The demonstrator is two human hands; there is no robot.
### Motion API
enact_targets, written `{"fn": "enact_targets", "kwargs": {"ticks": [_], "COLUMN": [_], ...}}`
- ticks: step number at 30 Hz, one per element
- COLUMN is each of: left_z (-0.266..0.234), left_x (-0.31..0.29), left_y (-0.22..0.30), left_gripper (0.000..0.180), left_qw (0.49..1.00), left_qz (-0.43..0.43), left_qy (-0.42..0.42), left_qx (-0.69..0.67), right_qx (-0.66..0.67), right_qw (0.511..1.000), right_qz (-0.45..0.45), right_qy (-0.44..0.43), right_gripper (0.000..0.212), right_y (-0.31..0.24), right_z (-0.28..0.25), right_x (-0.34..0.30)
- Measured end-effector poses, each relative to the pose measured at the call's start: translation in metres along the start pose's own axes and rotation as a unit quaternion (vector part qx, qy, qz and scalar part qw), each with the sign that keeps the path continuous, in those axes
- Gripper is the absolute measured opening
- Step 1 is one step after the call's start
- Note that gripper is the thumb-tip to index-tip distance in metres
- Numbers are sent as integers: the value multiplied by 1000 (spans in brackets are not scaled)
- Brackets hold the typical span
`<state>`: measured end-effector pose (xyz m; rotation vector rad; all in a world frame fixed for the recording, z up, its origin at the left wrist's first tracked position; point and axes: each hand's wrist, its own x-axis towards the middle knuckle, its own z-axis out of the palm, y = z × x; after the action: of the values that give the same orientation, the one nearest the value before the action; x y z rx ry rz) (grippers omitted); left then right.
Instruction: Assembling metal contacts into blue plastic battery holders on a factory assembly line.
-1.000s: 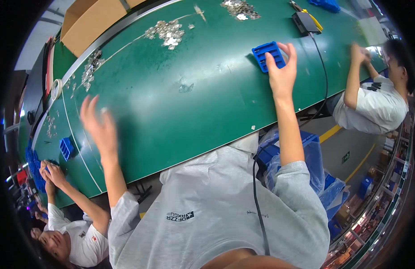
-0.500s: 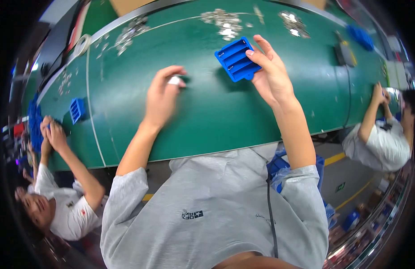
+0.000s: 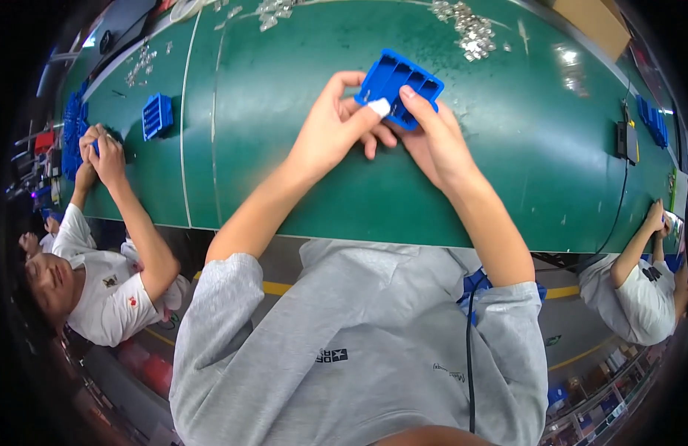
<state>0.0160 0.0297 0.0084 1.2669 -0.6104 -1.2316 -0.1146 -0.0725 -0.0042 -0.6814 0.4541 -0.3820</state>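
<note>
Over the green table, a blue battery holder (image 3: pixel 405 78) is tilted, its long open slots facing up. My right hand (image 3: pixel 439 140) grips it from the right side, the thumb over the slots and the fingers underneath. At its lower left corner my left hand (image 3: pixel 330 128) has closed in, with the thumb tip on the edge and the index finger behind. A white cover (image 3: pixel 379 108) wraps that thumb tip. Small metal bits show inside the slots. Whether a small part sits under my left thumb is hidden.
Piles of small shiny metal pieces (image 3: pixel 472 33) lie along the far side of the green table (image 3: pixel 284 197). Another blue holder (image 3: pixel 157 117) rests at left, and more blue holders (image 3: pixel 651 119) at far right. A black device (image 3: pixel 626 141) trails a cable. Co-workers sit on both sides.
My left hand has moved right and reached the battery holder, from which it was apart. The holder has turned in my right hand. The whole view has shifted too.
</note>
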Motion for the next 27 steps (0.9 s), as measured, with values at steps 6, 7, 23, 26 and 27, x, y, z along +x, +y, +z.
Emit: {"fn": "enact_targets", "kwargs": {"ticks": [6,7,23,26,27], "left_z": [-32,-48,-139,-129,-123], "left_x": [7,11,80,81,79], "left_y": [10,20,42,41,38], "left_gripper": [25,24,22,20,19], "left_qw": [953,936,722,699,724], "left_qz": [193,200,183,221,207], "left_qy": [127,194,308,293,297], "left_qx": [196,216,592,614,588], "right_qx": [16,21,-16,-23,-18], "right_qw": [1000,999,999,1000,1000], "right_qz": [-23,-25,-5,-9,-11], "right_qy": [10,-1,-29,-13,-11], "right_gripper": [45,45,46,46,46], "right_y": [-12,-12,-16,-16,-16], "right_z": [-10,-8,-10,-13,-14], "right_x": [-5,-6,-6,-6,-6]}}
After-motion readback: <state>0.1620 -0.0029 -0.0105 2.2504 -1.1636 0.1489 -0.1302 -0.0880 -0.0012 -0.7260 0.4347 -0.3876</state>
